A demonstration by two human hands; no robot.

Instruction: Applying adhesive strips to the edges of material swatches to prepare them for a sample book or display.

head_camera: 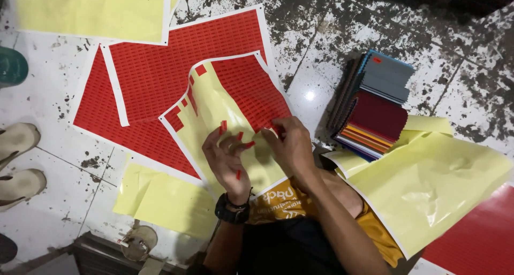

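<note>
three red sticker sheets [155, 71], two hands [257, 152], one swatch stack [375, 106], two sandals [19, 162]

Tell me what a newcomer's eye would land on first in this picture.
The red sticker sheets fanned over the stained tile floor at upper left strike first. At centre, the left hand, with small red stickers stuck to its fingertips, and the right hand work on a half-peeled sheet showing yellow backing. To the right lies a stack of colour swatches, with loose yellow backing paper beside it.
</note>
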